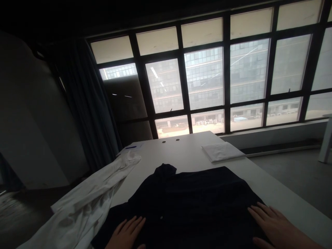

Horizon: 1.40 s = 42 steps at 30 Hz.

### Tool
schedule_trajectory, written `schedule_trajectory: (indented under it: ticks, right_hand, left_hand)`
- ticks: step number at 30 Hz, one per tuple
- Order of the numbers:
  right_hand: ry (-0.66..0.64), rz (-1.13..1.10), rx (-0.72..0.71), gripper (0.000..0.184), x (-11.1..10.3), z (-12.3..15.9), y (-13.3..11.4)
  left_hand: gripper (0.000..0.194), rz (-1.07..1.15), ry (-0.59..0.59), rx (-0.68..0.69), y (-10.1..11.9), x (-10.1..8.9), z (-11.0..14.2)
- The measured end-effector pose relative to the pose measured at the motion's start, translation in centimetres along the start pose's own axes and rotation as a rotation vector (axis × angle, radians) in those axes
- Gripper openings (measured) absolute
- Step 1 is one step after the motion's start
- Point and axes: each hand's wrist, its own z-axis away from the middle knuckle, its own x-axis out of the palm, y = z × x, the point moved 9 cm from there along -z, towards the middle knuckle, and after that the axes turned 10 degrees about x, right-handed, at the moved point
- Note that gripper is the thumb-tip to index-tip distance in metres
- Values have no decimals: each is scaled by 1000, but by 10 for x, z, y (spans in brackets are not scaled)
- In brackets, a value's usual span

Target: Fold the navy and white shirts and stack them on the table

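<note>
A dark shirt (202, 197), black or navy, lies spread over the near part of the white table (166, 152). Its collar end points to the left, and a small pale spot shows near its lower left part. My left hand (128, 231) rests on the shirt's left side, fingers stretched out. On the right edge of the shirt lies my right hand (272, 223), its fingers also extended flat. Neither hand grips the cloth. The near end of the shirt runs out of the picture.
A crumpled white garment (95, 193) covers the table's left edge and hangs over it. Folded white cloth (221, 151) lies at the far right. A blue pen (131, 147) sits on paper at the far left. Curtains (85, 103) and tall windows stand beyond.
</note>
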Motion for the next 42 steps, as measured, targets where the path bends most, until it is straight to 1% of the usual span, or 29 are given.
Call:
schedule_trajectory:
  ticks: [2,3,5,7,8,9,10,11,12,13,15,17,19,20,22,24,26,28,32,36,39,42]
  right_hand:
    - [2,-16,-25,75,-5,-15,-40]
    - [-13,-50,-90,73,-5,-22,-68]
    - [-86,-147,-258,66,-2,-34,-130]
    - [-139,-208,-365,63,4,-48,-182]
    - [-151,-221,-397,62,7,-57,-203]
    - [-160,-222,-411,62,11,-67,-218]
    - [-176,-210,-408,63,18,-78,-228]
    - [-189,-192,-397,64,24,-90,-232]
    - [-198,-171,-379,65,30,-103,-231]
    - [-204,-150,-356,67,36,-115,-225]
    - [-200,-114,-289,71,43,-140,-199]
    - [-183,-78,-180,76,44,-163,-157]
    - [-152,-26,-33,81,41,-182,-107]
    - [-137,4,45,83,38,-189,-82]
    - [-120,45,158,85,33,-199,-42]
    - [-111,61,216,86,29,-204,-17]
    - [-104,66,236,86,28,-206,-7]
    - [-96,69,244,86,28,-206,-5]
    - [-79,72,245,85,31,-205,-7]
    - [-67,64,243,84,29,-205,-6]
    - [-68,62,245,83,27,-205,-4]
    - [-70,61,243,83,27,-205,-4]
  left_hand:
    - [62,60,6,-23,16,-7,-22]
    - [62,100,9,-4,31,-9,-37]
    - [64,190,-10,102,70,-8,-71]
    - [67,253,-35,195,107,-5,-108]
    - [68,266,-39,215,119,-3,-126]
    - [71,270,-40,210,125,-1,-143]
    - [75,271,-67,202,126,5,-159]
    - [78,265,-91,188,122,10,-172]
    - [81,250,-102,174,114,15,-182]
    - [84,228,-104,162,101,20,-190]
    - [89,181,-72,119,64,26,-196]
    - [88,146,-42,41,18,30,-192]
    - [89,113,-15,-85,-30,31,-180]
    - [90,105,-6,-131,-49,30,-174]
    - [91,97,10,-204,-80,28,-163]
    - [90,98,30,-261,-99,26,-156]
    - [88,106,62,-319,-111,24,-155]
    - [81,116,114,-364,-116,20,-157]
    - [56,180,257,-395,-117,4,-170]
    - [33,371,378,-415,-120,-11,-193]
    - [33,580,448,-471,-122,-12,-213]
    - [38,773,480,-546,-120,-3,-232]
